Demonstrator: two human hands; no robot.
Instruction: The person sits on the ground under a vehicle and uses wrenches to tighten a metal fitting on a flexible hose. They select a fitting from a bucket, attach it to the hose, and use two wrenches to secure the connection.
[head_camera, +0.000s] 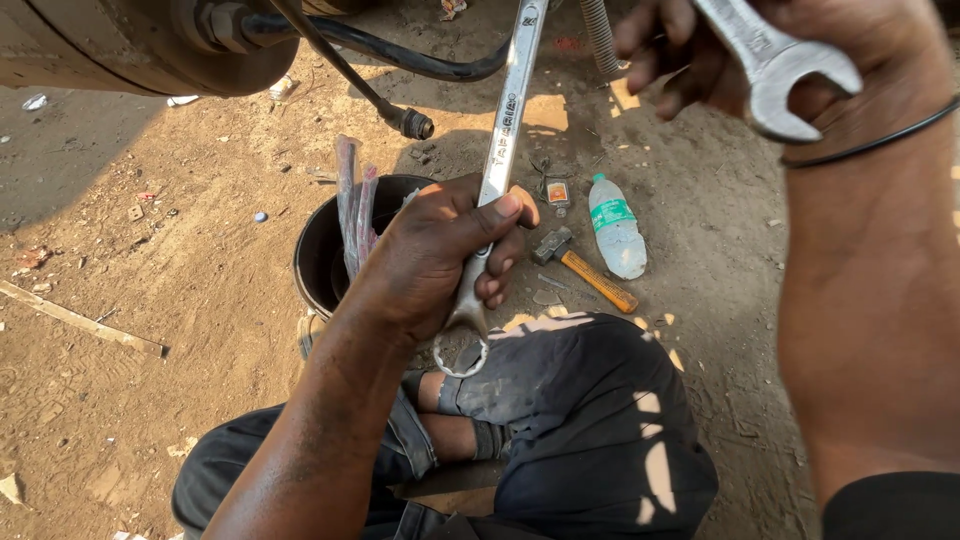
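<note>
Beside hammer (583, 266), green-labelled clear bottle (616, 226)

The person sits cross-legged on the ground (150, 250). Just beyond the knees stands a bucket (315, 250) with rods (352, 200) sticking up in it. Right of the bucket lie a hammer (585, 272) and, beside that, a bottle (616, 225). The left hand (450, 255) is in front of the bucket, its grip around a long spanner (505, 140) reaching up and away. The right hand (760, 70) is up at the right with a second spanner (780, 65). A hose (420, 60) runs overhead, behind the bucket.
</note>
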